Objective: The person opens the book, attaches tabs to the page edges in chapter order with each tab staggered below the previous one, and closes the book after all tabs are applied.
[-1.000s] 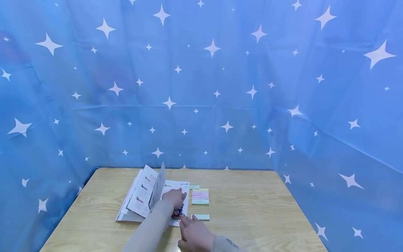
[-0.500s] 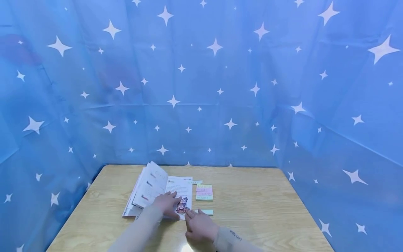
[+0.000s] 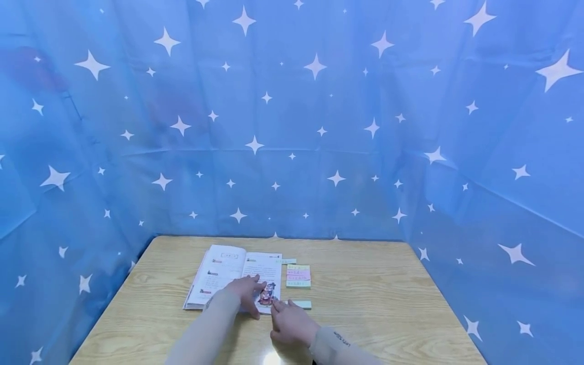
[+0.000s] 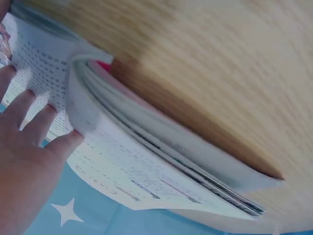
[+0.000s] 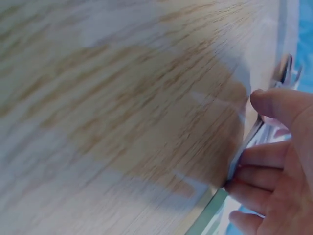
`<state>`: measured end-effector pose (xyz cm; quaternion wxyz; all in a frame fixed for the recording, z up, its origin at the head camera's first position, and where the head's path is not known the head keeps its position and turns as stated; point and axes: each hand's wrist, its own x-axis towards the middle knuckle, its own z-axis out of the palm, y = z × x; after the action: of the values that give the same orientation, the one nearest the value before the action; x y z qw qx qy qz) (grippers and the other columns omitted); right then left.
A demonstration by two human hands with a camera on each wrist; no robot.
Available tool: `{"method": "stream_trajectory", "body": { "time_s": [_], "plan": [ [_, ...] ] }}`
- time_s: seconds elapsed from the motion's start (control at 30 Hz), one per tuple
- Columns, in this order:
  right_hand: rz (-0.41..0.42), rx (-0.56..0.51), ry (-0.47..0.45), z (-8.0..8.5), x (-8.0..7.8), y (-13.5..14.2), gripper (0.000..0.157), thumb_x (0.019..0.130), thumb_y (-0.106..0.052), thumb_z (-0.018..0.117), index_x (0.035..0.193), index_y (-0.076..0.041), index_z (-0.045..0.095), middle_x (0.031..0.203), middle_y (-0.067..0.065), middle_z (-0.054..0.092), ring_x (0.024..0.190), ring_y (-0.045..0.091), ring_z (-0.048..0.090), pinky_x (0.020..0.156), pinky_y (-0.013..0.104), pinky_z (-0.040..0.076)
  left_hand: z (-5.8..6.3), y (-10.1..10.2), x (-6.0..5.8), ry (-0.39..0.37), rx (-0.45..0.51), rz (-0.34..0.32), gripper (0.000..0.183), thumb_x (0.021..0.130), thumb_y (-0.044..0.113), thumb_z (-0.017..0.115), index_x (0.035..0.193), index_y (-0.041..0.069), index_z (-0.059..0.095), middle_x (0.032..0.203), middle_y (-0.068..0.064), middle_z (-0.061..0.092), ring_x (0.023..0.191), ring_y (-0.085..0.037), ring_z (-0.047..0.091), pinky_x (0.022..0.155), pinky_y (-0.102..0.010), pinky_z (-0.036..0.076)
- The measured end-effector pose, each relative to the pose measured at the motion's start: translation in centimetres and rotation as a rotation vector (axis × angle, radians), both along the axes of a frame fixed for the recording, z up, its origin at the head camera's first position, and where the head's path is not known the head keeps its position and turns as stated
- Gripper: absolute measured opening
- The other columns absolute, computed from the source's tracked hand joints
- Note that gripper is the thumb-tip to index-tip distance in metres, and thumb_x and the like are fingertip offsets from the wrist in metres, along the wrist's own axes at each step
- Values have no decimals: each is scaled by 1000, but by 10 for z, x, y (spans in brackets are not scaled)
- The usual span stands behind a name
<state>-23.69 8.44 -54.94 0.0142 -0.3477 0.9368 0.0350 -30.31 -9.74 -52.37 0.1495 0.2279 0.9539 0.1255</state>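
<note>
An open book [image 3: 223,271] with printed pages lies on the wooden table. My left hand [image 3: 246,293] rests on it near the spine, fingers spread; the left wrist view shows the fingers [image 4: 41,120] pressing the printed pages. A coloured cartoon drawing [image 3: 267,293] shows between the hands on the right page. At that page's lower right corner is my right hand [image 3: 294,322]. In the right wrist view its fingertips [image 5: 234,178] touch the book's edge, while the thumb [image 5: 266,104] stays apart from them. A green sticky tab [image 3: 289,261] juts from the page's upper right edge.
Right of the book lies a block of yellow, pink and green sticky notes [image 3: 298,278] with handwriting. A separate green note pad [image 3: 303,304] sits below it, just beyond the right fingertips. A blue star-patterned curtain [image 3: 292,126] surrounds the table [image 3: 374,294] behind and at both sides.
The raised page has turned over to the left and now lies flat. My left hand has drawn back from the right page toward the spine. My right hand stays at the book's corner.
</note>
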Motion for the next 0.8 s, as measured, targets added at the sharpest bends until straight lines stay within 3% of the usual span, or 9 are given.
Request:
{"method": "stream_trajectory", "body": {
  "time_s": [0.1, 0.23, 0.4, 0.47, 0.57, 0.67, 0.8],
  "plan": [
    [26, -19, 15, 0, 0, -4, 39, 79, -43, 55, 98, -10, 64, 128, 11, 46, 120, 22, 40, 96, 44, 35, 9, -3, 1, -34, -4, 18, 88, 48, 39, 81, 128, 23, 47, 138, -8, 34, 124, -34, 31, 99, -50, 27],
    [41, -42, -10, 1, -3, -7, 39, 80, -42, 55, 100, -10, 63, 127, 11, 48, 117, 22, 43, 95, 44, 35, 10, -5, -1, -65, -15, 33, 88, 49, 38, 82, 128, 24, 47, 139, -6, 33, 125, -32, 29, 100, -49, 25],
    [22, -78, -63, 7, -11, 1, 24, 79, -41, 58, 77, -17, 58, 122, 6, 52, 88, 13, 59, 93, 46, 37, 0, -3, -9, -76, -22, 22, 93, 48, 40, 81, 131, 28, 42, 141, -2, 29, 127, -30, 25, 101, -50, 23],
    [13, -90, -80, 9, -13, 5, 24, 79, -41, 58, 75, -18, 56, 122, 6, 52, 86, 13, 59, 93, 47, 37, -4, -1, -12, -77, -28, 13, 96, 47, 42, 81, 133, 30, 39, 142, -1, 27, 128, -29, 24, 101, -51, 21],
    [-20, -99, -101, 13, -11, 12, 39, 79, -42, 58, 98, -8, 61, 126, 11, 48, 102, 20, 55, 95, 47, 34, -9, 1, -14, -74, -30, 3, 99, 45, 44, 81, 133, 31, 37, 143, 0, 26, 128, -28, 23, 101, -51, 20],
    [-68, -110, -108, 17, -6, 20, 60, 80, -43, 57, 123, -2, 49, 130, 13, 43, 115, 25, 44, 98, 47, 31, -12, 1, -14, -31, -33, -37, 100, 45, 47, 80, 134, 30, 37, 142, -2, 27, 127, -29, 25, 101, -49, 22],
    [-109, -163, -124, 21, -2, 29, 64, 82, -43, 55, 127, 0, 44, 133, 15, 40, 120, 26, 39, 100, 48, 26, -13, -2, -14, 44, -39, -86, 100, 45, 48, 80, 134, 31, 37, 140, -2, 32, 126, -26, 30, 100, -46, 27]
  ]
}}
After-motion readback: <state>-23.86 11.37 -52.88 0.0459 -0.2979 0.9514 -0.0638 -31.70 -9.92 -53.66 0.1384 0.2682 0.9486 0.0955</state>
